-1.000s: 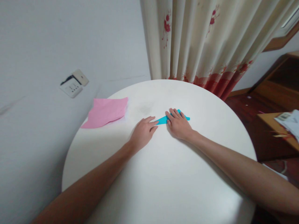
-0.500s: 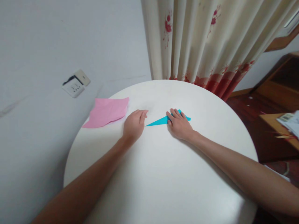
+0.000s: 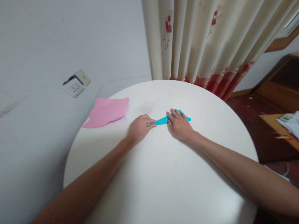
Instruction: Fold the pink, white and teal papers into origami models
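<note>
Seen from the head camera, a round white counter (image 3: 163, 174) filled the lower middle of the view, and a folded turquoise paper triangle (image 3: 161, 121) lay flat on it a little beyond its centre, its long point aimed to the person's left. The right hand (image 3: 179, 125) lay palm down on the wide end of the turquoise paper, fingers stretched out and pressed flat, so its grip was spread and closed on nothing; a small blue corner of the sheet showed past the fingertips on the far side. The left hand (image 3: 139, 128) met the narrow tip of the same paper, its fingers curled with the thumb and fingertips pinching the point, and the rest of the hand rested on the counter just beside it. Both forearms ran back over the white surface toward the lower corners of the view. A flat pink sheet of paper (image 3: 106, 111) lay near the counter's left rim, well apart from the hands and touched by neither. Beyond that rim, a white wall socket plate (image 3: 76, 83) sat on the pale grey wall (image 3: 46, 46). Behind the counter hung a cream curtain with red flower print (image 3: 205, 40), and dark wooden furniture (image 3: 275, 90) stood at the far right.
</note>
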Demonstrator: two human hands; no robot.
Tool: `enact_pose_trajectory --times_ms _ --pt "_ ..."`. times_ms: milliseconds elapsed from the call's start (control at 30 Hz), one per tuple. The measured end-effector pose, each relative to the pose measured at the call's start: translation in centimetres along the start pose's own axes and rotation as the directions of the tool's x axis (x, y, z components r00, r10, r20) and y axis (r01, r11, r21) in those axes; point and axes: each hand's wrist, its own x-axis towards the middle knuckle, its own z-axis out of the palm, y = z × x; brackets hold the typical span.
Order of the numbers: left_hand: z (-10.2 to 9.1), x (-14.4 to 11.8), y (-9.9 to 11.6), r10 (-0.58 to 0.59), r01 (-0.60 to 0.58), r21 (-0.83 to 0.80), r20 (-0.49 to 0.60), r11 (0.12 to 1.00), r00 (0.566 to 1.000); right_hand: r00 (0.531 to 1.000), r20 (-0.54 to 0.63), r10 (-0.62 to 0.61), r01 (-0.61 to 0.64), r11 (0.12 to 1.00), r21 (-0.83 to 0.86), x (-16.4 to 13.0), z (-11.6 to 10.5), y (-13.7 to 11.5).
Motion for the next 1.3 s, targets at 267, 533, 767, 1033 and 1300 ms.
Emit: enact_pose_trajectory --times_ms 267,533,767,1033,1300 --pt "1.1 0.2 -0.2 -0.013 0.013 -0.017 0.025 1.000 1.000 0.999 -0.036 0.009 -0.007 0.999 0.046 0.1 -0.4 -0.2" --pt "1.2 0.4 -0.8 0.033 -0.033 -0.015 -0.016 0.999 0.999 0.998 -0.070 0.000 0.006 0.996 0.093 0.2 -0.8 -0.1" --pt "1.4 0.5 -1.0 0.048 -0.047 0.018 -0.021 0.999 0.999 0.990 -0.086 -0.112 0.125 0.979 0.162 0.6 -1.5 -0.1" --pt "1.3 0.5 -0.4 0.101 -0.105 0.056 0.059 0.993 0.993 0.988 -0.042 -0.147 0.150 0.987 0.061 1.2 -2.6 0.3" --pt "1.7 0.4 -0.2 0.101 -0.100 -0.046 0.036 0.994 0.994 0.994 -0.070 -0.079 0.082 0.996 0.039 1.6 -2.3 0.9"
